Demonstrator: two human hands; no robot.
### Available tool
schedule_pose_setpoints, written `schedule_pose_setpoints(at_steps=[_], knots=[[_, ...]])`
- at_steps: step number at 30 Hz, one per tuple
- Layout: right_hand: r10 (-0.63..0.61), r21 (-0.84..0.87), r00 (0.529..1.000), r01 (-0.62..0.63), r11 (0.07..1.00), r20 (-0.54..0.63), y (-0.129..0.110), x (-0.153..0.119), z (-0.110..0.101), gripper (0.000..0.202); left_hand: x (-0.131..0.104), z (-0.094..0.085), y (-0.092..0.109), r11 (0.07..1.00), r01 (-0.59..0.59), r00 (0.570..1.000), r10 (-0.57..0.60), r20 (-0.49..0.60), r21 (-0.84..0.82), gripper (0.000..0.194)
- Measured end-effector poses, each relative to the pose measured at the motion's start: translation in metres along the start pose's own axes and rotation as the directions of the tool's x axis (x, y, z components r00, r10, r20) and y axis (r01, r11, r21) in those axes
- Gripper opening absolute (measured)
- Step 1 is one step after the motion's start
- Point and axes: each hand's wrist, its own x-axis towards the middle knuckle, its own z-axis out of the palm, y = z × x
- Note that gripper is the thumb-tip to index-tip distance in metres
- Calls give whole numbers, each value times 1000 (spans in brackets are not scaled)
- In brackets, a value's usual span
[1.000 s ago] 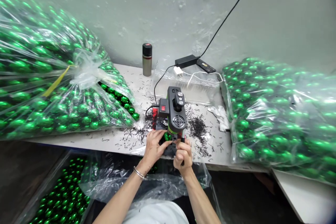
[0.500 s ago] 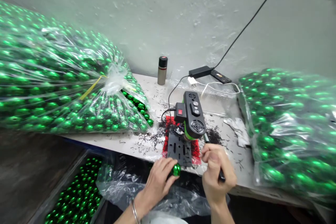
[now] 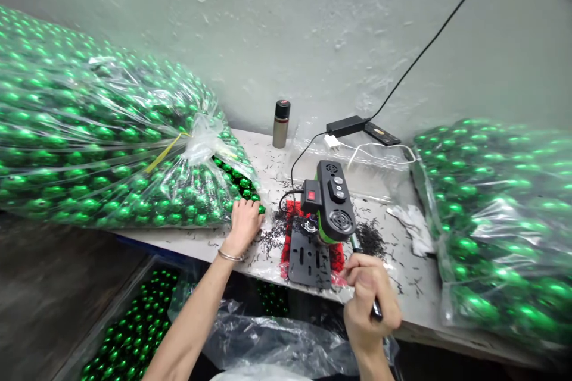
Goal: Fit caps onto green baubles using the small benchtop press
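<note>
**Two hands split: one at the bag mouth, one on the lever**

Left hand [image 3: 243, 223] reaches to the open mouth of the big clear plastic bag of shiny green balls [image 3: 111, 155], fingers curled over loose balls [image 3: 250, 195] at the table [image 3: 192, 238] edge; can't tell if it pinches one. Right hand [image 3: 369, 297] is fisted round the dark lever handle [image 3: 376, 309] of the small black bench press w/ green body [image 3: 330, 208], keeping it ready. Press plate sits bare, just right of left hand.
</note>
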Motion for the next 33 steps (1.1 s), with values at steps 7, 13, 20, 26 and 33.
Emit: schedule_pose_setpoints(at_steps=[7,13,20,26,33], knots=[[-10,14,1000,11,1000,-4,4,-5,0,27,-15,0,-15,828,72,997,-77,14,-556,38],[15,33,1000,-15,999,-6,7,-8,0,26,-48,-14,8,-89,409,895,-156,418,-908,53],[-21,10,1000,21,1000,17,5,-6,-1,24,-69,10,47,-157,540,821,-117,558,-827,48],[-25,12,999,25,1000,26,5,-7,-1,23,-74,26,73,356,369,929,-99,358,-859,51],[-30,12,999,30,999,44,7,-10,-2,21,-77,33,89,694,-25,999,42,6,-719,31]])
